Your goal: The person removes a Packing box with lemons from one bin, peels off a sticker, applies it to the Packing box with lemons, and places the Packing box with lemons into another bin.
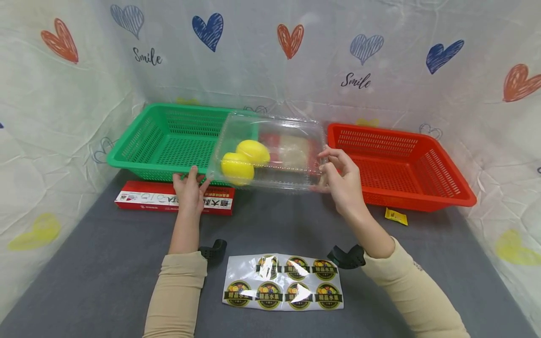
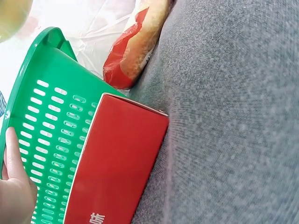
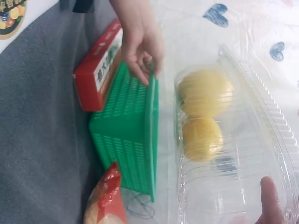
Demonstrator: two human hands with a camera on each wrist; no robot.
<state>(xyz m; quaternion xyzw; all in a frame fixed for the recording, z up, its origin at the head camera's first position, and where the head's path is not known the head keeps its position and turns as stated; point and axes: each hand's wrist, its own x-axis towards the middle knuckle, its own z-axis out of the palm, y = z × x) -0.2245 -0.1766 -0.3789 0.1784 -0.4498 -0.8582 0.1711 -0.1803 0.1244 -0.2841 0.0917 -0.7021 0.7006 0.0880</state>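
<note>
My right hand (image 1: 344, 180) grips the right end of a clear plastic container (image 1: 287, 176), lifted above the table. Two lemons (image 1: 237, 168) lie in its left part, and they show again through its wall in the right wrist view. The left hand (image 1: 189, 192) is at the front rim of the green basket (image 1: 139, 164). Seen from the left wrist, its fingers (image 2: 15, 156) pinch that rim. The basket's right end is partly behind the container.
A red and white box (image 1: 148, 196) lies before the green basket. A red basket (image 1: 405, 199) stands at right, near a small yellow packet (image 1: 396, 216). A red and tan bread-like package (image 2: 135, 51) sits behind the container. A sticker sheet (image 1: 283, 305) lies in front.
</note>
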